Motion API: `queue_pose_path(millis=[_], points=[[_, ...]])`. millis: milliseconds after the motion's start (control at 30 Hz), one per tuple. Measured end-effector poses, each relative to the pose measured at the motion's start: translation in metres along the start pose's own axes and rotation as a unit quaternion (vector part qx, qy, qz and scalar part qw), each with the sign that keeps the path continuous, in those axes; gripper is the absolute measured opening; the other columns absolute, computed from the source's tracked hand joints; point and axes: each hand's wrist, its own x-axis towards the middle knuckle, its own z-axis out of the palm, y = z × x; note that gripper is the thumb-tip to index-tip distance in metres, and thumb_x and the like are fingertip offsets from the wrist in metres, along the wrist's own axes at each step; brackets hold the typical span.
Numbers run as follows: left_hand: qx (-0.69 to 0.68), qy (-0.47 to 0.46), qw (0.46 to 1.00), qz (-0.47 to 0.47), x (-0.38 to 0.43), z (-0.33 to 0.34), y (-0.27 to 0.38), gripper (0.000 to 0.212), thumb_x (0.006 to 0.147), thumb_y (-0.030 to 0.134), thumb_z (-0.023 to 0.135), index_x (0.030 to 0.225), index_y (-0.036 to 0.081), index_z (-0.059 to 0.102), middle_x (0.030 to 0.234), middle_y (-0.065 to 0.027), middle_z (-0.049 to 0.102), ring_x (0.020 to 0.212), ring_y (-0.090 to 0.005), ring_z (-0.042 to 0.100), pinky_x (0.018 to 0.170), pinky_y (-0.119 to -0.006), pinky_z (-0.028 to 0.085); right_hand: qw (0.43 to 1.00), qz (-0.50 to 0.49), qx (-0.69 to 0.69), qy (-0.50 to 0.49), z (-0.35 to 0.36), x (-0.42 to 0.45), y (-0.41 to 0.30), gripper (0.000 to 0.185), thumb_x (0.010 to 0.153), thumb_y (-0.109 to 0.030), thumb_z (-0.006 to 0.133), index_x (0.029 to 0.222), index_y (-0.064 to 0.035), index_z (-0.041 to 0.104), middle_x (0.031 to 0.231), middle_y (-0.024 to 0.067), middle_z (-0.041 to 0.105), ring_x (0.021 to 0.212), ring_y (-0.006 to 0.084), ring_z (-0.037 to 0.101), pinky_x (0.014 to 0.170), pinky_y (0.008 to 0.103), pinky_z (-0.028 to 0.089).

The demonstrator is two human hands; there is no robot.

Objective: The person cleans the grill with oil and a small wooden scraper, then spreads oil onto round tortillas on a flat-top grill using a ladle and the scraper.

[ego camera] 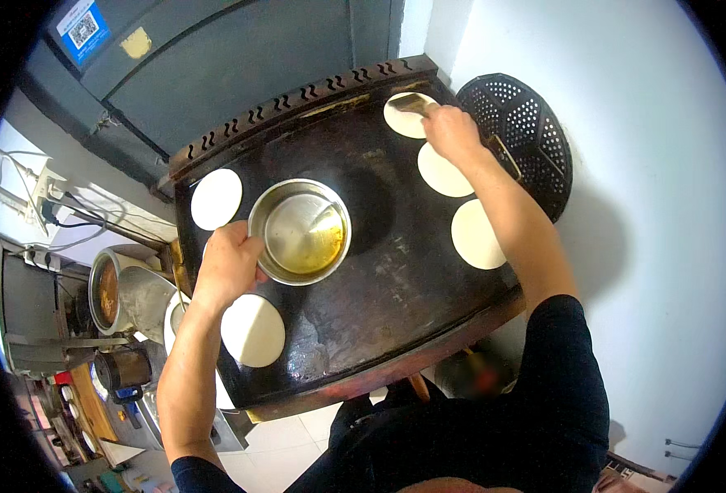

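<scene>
My left hand grips the rim or handle side of a round metal pot holding some yellow oil, above the dark flat griddle. At the far right, my right hand holds a flat brush over a pale dough round. Two more rounds lie nearer on that side, a middle one and a lower one, both partly behind my right arm. On the left are an upper round and a lower round; a pale edge shows behind my left hand.
A black perforated round rack leans by the white wall right of the griddle. The griddle's raised slotted back edge runs along a grey panel. At left stand a metal pot with brown contents, a dark lidded jug and cables by a power strip.
</scene>
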Motion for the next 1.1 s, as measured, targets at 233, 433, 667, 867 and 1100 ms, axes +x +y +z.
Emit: queue_pose_path(millis=[233,433,667,867,1100], points=[[-0.031,0.001,1.000,0.002,-0.005,-0.003,-0.018,0.022,0.092,0.010,0.054,0.082,-0.008,0.063,0.062,-0.0141,0.064,0.050,-0.0195,0.065,0.046,-0.034,0.049,0.999,-0.001,0.001,-0.033,-0.024,-0.059,-0.011,0.024,0.097,-0.022,0.064,0.105,-0.0007,0.071,0.093,0.0238,0.073,0.086,0.0439,0.073,0.079,0.0539,0.059],[-0.019,0.012,0.999,-0.022,-0.019,-0.007,-0.010,0.024,0.093,0.011,0.055,0.082,-0.008,0.063,0.061,-0.0140,0.063,0.049,-0.0191,0.065,0.046,-0.034,0.048,1.000,-0.001,-0.002,-0.008,-0.014,-0.004,-0.023,0.022,0.094,-0.021,0.065,0.100,-0.0002,0.071,0.093,0.0261,0.072,0.086,0.0470,0.071,0.079,0.0560,0.058],[-0.026,0.004,1.000,-0.007,-0.021,-0.004,-0.023,0.025,0.094,0.011,0.055,0.078,-0.008,0.060,0.061,-0.0141,0.062,0.048,-0.0194,0.064,0.043,-0.034,0.046,0.998,-0.012,0.031,-0.051,-0.015,-0.015,-0.041,0.022,0.096,-0.021,0.065,0.105,-0.0030,0.072,0.096,0.0238,0.073,0.090,0.0435,0.071,0.083,0.0540,0.057],[-0.022,0.003,1.000,-0.004,-0.023,-0.007,-0.025,0.026,0.094,0.011,0.056,0.078,-0.009,0.060,0.061,-0.0148,0.062,0.048,-0.0200,0.064,0.044,-0.035,0.046,0.999,-0.003,0.007,-0.041,-0.038,-0.065,-0.013,0.025,0.099,-0.023,0.062,0.109,-0.0015,0.070,0.100,0.0237,0.072,0.088,0.0411,0.072,0.081,0.0518,0.059],[-0.030,0.013,0.999,-0.025,-0.032,-0.012,-0.021,0.025,0.094,0.011,0.054,0.086,-0.010,0.065,0.062,-0.0139,0.064,0.050,-0.0173,0.064,0.044,-0.033,0.046,1.000,-0.009,0.005,0.017,-0.007,-0.004,-0.002,0.022,0.098,-0.020,0.063,0.103,-0.0002,0.071,0.094,0.0258,0.073,0.089,0.0447,0.072,0.082,0.0534,0.058]])
